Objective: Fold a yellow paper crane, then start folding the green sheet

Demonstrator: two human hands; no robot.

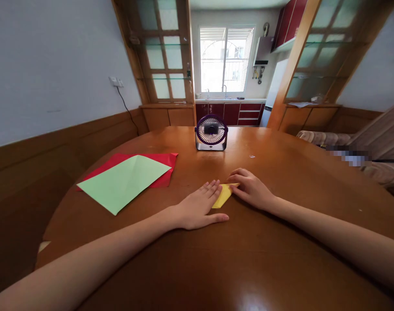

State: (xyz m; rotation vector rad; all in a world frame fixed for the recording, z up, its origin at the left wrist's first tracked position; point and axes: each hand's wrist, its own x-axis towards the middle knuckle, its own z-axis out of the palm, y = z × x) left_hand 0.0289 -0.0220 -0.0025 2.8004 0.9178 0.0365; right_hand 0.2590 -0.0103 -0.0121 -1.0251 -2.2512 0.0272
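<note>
"Yellow paper (222,196), folded small: where is it?"

"On the wooden table (197,268), between the left hand (200,207) and the right hand (252,190). The left lies flat on the paper's left part, fingers straight, thumb spread off it."

"And the right?"

"Fingers curled, tips at the paper's right corner; I cannot tell whether they pinch it."

"Beyond those?"

"To the left, a pale green sheet (125,183) lies over red paper (164,180). Farther off, a purple fan (211,130) stands upright."

"What sits farther back?"

"In the left cabinet (154,117), one dark object (188,70), too small to name. On the right cabinet's (294,117) ledge, white paper (301,104) and something clear (317,99). Past them, dark red kitchen cupboards (216,114), closed, contents hidden."
</note>
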